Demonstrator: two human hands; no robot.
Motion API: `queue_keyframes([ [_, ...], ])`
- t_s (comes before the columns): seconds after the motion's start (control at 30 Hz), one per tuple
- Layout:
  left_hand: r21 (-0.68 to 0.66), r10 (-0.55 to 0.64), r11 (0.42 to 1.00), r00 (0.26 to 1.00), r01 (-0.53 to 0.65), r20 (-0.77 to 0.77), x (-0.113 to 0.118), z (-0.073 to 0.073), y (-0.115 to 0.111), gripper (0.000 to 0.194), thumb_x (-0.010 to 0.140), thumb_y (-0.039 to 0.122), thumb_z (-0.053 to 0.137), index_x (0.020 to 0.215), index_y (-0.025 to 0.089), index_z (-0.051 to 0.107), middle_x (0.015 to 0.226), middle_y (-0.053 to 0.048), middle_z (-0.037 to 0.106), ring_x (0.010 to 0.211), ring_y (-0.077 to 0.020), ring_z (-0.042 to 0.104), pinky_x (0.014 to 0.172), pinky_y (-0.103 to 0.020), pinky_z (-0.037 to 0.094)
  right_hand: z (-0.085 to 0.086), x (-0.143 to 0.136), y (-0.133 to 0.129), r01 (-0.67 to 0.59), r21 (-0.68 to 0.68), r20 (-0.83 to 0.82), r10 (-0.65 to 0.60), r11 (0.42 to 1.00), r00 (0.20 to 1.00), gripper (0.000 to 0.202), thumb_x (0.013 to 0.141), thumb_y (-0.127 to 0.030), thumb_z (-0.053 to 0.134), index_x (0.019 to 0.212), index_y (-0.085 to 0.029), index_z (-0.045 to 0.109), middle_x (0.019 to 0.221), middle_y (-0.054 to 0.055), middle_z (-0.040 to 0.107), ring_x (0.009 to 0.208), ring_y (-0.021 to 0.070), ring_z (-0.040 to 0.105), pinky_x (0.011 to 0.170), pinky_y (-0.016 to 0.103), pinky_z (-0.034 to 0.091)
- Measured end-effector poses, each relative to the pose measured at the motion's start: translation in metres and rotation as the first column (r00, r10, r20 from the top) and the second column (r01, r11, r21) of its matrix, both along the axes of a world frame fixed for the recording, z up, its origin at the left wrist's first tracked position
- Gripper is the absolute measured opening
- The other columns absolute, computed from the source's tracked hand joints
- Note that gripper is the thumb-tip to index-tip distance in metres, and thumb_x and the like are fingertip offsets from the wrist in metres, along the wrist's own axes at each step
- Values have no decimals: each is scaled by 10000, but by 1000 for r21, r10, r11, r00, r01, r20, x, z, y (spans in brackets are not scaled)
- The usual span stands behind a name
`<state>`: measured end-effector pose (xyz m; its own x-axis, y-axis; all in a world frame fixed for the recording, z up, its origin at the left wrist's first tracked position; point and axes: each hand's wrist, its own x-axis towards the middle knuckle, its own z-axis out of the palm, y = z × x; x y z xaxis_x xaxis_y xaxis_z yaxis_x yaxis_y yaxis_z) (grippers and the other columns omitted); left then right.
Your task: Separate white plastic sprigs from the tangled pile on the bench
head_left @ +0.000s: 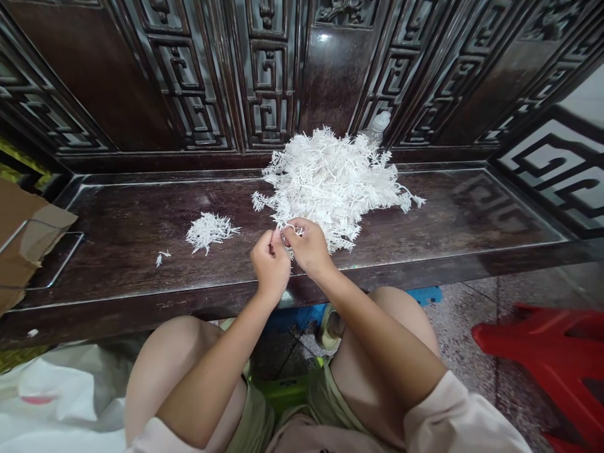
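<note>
My left hand [272, 264] and my right hand [306, 247] meet at the near edge of a big heap of white branched plastic pieces [330, 176]. Fingers of both hands are pinched together on one white branched piece [296, 230], mostly covered by my fingertips. To the left, a small pile of short white bits [210, 231] lies on the dark wooden bench [117, 251]. A few loose white bits [163, 257] are further left.
Behind the heap stands a clear bottle [378, 126] against the carved wooden backrest [330, 75]. A cardboard piece [28, 233] with a metal wire frame [66, 259] is at the left end. A red plastic stool [542, 346] is on the floor at right, a white bag [61, 396] at lower left.
</note>
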<state>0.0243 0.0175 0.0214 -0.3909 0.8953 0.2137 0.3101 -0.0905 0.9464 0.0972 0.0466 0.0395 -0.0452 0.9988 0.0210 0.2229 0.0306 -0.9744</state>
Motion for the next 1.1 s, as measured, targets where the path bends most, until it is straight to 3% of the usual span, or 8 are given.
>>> queue_keyframes([
  [0.37, 129, 115, 988, 962, -85, -247, 3, -4, 1, 331, 829, 248, 371, 529, 199, 239, 497, 22, 295, 504, -126, 297, 521, -271, 198, -3, -3, 0, 143, 35, -22, -143, 989, 990, 148, 675, -276, 455, 599, -163, 514, 549, -33, 470, 528, 91, 421, 533, 223, 348],
  [0.57, 243, 149, 968, 919, -60, -364, 4, -3, -1, 326, 818, 214, 378, 526, 203, 233, 495, 15, 296, 522, -139, 309, 554, -291, 217, -9, -6, 3, 195, -16, -86, -196, 981, 977, 129, 667, -247, 467, 570, -167, 494, 535, -34, 454, 518, 83, 396, 530, 225, 338],
  [0.67, 313, 86, 949, 934, 29, -348, 3, 6, -16, 323, 809, 229, 393, 517, 199, 257, 499, 10, 298, 534, -139, 310, 572, -299, 232, -3, 14, 22, 362, -96, -104, -371, 927, 923, 132, 675, -216, 475, 552, -175, 451, 532, -33, 420, 509, 79, 368, 526, 235, 320],
  [0.73, 293, 19, 955, 975, 48, -221, -3, 12, -21, 323, 813, 270, 406, 522, 193, 290, 518, 9, 313, 542, -132, 320, 572, -291, 248, 6, 36, 36, 399, -217, -173, -437, 891, 882, 149, 692, -187, 452, 545, -178, 424, 524, -36, 392, 480, 69, 328, 504, 237, 298],
  [0.8, 158, 25, 987, 997, -36, 67, -14, 17, -15, 324, 832, 306, 394, 542, 188, 311, 528, 20, 299, 513, -114, 295, 530, -268, 240, 15, 53, 45, 269, -207, -234, -314, 941, 920, 115, 680, -144, 462, 568, -165, 453, 564, -21, 438, 499, 63, 359, 510, 233, 298],
  [0.83, 55, 31, 997, 968, -46, 249, -21, 19, -10, 328, 835, 311, 394, 545, 187, 306, 522, 31, 269, 487, -103, 266, 505, -256, 229, 18, 58, 46, 206, -237, -255, -266, 949, 930, 97, 678, -145, 472, 582, -160, 468, 576, -17, 448, 500, 62, 369, 505, 232, 297],
  [0.97, -172, -16, 966, 710, 192, 704, -40, 25, 11, 327, 844, 263, 382, 536, 173, 317, 488, 50, 232, 437, -73, 227, 467, -220, 237, 18, 50, 35, 54, -325, -360, -177, 944, 916, 44, 671, -190, 521, 647, -158, 502, 577, -28, 446, 486, 60, 391, 500, 233, 306],
  [1.1, -227, 1, 909, 544, 348, 839, -39, 32, 7, 340, 856, 251, 352, 529, 167, 317, 445, 59, 199, 407, -68, 216, 448, -202, 247, 10, 30, 23, -117, -314, -374, -9, 942, 927, 98, 673, -240, 551, 637, -166, 497, 527, -43, 416, 474, 65, 398, 512, 238, 311],
])
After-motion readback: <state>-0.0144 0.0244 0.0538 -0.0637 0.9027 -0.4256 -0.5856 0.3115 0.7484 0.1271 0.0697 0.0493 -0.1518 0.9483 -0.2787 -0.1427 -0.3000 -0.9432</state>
